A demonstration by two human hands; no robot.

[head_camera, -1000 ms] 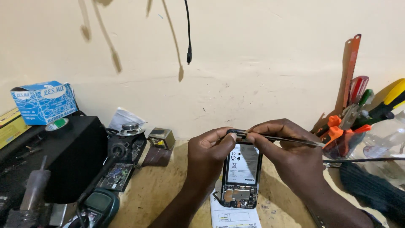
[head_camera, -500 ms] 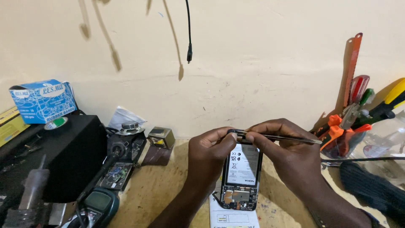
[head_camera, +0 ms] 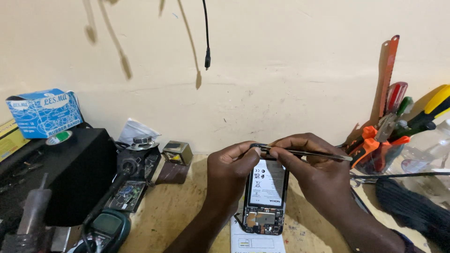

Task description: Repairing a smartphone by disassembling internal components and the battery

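1. One opened black mobile phone (head_camera: pixel 266 197) with its back cover off.
2. One thin metal pair of tweezers (head_camera: pixel 309 152).
3. Two bare hands: left hand (head_camera: pixel 229 173), right hand (head_camera: pixel 318 171).
4. One blue cardboard box (head_camera: pixel 44 112).
5. One dangling black cable (head_camera: pixel 206 33).

An open phone (head_camera: pixel 266 197) with its back taken off is being held up over the wooden table (head_camera: pixel 178 215) by the left hand (head_camera: pixel 229 173). Thin tweezers (head_camera: pixel 304 152) are being pinched by the right hand (head_camera: pixel 318 173) at the phone's far end. Tools are being kept in a cup (head_camera: pixel 379 154) on the right.
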